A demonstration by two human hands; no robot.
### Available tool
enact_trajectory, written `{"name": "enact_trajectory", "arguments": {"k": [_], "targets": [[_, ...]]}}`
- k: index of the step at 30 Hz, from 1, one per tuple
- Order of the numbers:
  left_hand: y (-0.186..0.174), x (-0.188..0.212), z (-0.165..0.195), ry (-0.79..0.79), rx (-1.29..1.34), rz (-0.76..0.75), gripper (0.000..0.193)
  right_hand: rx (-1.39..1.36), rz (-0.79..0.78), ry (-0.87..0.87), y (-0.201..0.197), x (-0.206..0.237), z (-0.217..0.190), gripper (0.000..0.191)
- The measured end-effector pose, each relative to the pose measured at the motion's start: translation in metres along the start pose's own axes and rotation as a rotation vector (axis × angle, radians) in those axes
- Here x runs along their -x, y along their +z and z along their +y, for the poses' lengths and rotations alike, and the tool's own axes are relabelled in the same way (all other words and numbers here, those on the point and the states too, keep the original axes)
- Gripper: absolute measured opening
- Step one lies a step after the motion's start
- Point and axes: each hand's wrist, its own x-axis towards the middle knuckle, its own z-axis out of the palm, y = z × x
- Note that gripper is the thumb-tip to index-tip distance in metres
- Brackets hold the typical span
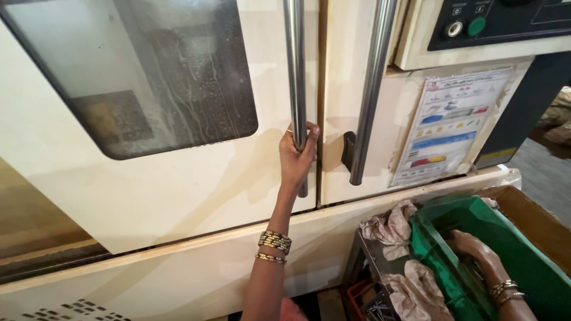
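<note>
Here, the left hand (295, 157) grips a tall, polished steel door handle (294, 71).

Warm, fairly bright light, soft shadow left of the left hand (296, 156), glare on the handle (294, 65) above it, edges slightly bent

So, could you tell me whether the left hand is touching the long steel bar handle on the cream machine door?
Touching: the head view shows the left hand wrapped around the steel bar handle.
</note>
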Motion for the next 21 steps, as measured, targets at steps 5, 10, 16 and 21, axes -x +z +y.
{"name": "enact_trajectory", "arguments": {"k": [5, 10, 16, 21], "targets": [[0.001, 0.000, 0.003, 0.023, 0.017, -0.005, 0.019, -0.037, -0.019, -0.009, -0.003, 0.007, -0.003, 0.050], [0.002, 0.001, 0.005, 0.011, 0.002, 0.026, 0.019, -0.043, -0.043, -0.012, -0.004, 0.005, -0.006, 0.053], [0.002, 0.002, 0.005, 0.018, -0.002, 0.032, 0.018, -0.079, -0.016, -0.006, -0.002, 0.005, 0.000, 0.058], [0.000, 0.002, 0.004, 0.057, 0.035, 0.000, 0.016, -0.067, -0.049, 0.030, 0.000, 0.003, 0.006, 0.056]]}}
